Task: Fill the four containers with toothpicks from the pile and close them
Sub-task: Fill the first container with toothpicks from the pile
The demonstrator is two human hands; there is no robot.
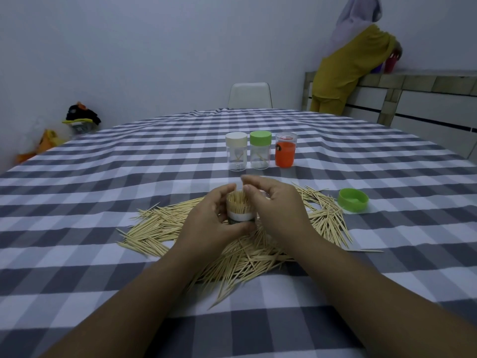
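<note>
toothpicks [247, 257] heaped on desk [103, 192], light, springy, snap easy | left hand [206, 223] grips open jar [240, 211] low round its wall, good hold | right hand [273, 205] curled over the packed top, pinch unclear | green lid [353, 200] lying apart

Both forearms reach forward from the near edge of the table and meet near its middle. The left hand [209, 218] curls its fingers and thumb round a small jar [240, 210]. The right hand [271, 202] arches over the jar's open top, fingertips bent down together.
</note>
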